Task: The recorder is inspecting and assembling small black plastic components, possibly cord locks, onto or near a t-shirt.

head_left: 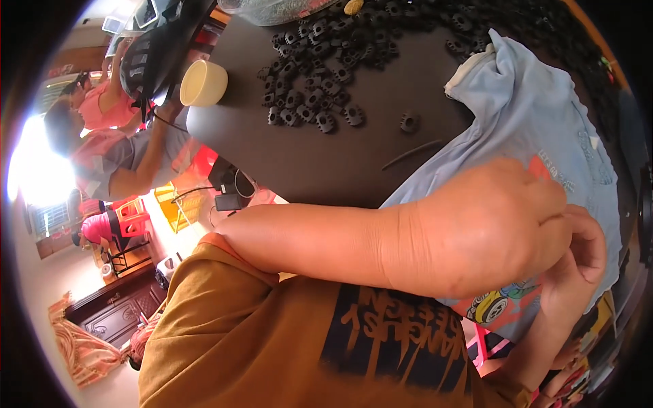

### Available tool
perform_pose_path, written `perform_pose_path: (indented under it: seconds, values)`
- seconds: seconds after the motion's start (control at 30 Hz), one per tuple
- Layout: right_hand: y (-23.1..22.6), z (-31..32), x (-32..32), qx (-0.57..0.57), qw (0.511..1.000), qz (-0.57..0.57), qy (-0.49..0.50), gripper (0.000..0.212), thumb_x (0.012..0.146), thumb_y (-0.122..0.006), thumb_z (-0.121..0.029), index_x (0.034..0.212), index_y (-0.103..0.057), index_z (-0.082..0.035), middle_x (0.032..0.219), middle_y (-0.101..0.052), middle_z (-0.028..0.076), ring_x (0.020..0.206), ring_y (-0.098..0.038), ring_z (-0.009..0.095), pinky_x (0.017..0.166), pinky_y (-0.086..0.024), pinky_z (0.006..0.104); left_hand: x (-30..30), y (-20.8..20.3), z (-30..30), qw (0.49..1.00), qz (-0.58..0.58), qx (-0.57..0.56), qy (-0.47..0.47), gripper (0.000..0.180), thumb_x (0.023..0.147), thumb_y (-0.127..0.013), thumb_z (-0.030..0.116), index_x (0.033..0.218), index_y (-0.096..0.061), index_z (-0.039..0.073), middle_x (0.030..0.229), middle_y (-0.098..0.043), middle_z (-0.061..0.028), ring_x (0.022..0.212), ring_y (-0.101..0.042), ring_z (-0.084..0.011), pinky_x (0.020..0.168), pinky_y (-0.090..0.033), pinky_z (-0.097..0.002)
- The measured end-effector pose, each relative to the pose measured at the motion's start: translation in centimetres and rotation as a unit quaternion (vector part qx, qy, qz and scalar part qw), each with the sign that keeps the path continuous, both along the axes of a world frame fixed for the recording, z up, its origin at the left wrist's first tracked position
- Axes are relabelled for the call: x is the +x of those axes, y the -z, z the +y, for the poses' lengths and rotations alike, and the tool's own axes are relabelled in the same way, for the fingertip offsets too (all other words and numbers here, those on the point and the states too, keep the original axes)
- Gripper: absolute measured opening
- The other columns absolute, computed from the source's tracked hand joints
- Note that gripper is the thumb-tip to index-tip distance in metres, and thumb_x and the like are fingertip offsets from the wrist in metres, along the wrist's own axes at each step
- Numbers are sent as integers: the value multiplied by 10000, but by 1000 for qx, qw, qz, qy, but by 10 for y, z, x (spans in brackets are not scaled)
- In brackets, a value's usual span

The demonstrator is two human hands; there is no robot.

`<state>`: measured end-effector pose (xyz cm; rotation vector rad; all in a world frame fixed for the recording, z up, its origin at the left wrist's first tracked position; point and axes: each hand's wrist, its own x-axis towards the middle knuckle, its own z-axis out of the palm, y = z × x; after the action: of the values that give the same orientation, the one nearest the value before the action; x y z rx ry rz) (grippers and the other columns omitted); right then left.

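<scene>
My left hand [493, 228] is closed, its back toward me and its fingers curled out of sight. Against its far side, my right hand [586, 248] has bent fingers pressed close to it. Whatever the two hold between them is hidden. Both are over a light blue cloth garment [524, 88] with a cartoon vehicle print, which drapes across the dark table [238, 132] and hangs toward my lap. Left of the garment lie one small black toothed claw clip [409, 122] and a thin dark strip [411, 155].
A large heap of black claw clips [320, 75] spreads along the table's far side. A cream cup [204, 83] stands near its left edge, and a clear plastic tub [279, 8] at the back. People [129, 149] sit at the left, near a yellow stool [175, 206].
</scene>
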<state>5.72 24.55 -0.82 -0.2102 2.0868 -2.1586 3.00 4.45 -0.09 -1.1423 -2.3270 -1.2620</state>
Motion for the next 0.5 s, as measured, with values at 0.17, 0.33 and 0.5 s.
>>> perform_pose_path:
  seconds: [0.17, 0.33, 0.5]
  values:
    - [1, -3, -2, -5, 1000, 0, 30, 268, 735, -661, -14, 979, -553, 1, 980, -545, 124, 830, -539, 165, 736, -438, 256, 12, 6, -9, 998, 46, 41, -22, 217, 665, -574, 144, 846, -569, 24, 777, -524, -46, 660, -535, -201, 584, -402, -318]
    - [-7, -1, -4, -48, 998, 15, 35, 235, 725, -572, -11, 956, -533, -34, 932, -539, 128, 745, -525, 175, 677, -452, 284, 4, 9, -57, 992, 73, -44, -90, 230, 634, -621, 86, 854, -594, 25, 797, -553, -50, 664, -548, -190, 569, -397, -306]
    - [-3, -4, -2, -11, 998, 54, -14, 238, 741, -622, -79, 954, -525, -36, 905, -546, 139, 696, -529, 174, 661, -459, 292, 1, 6, -81, 974, 13, -139, -180, 289, 673, -682, 23, 958, -636, 30, 895, -584, -101, 752, -566, -246, 626, -449, -316]
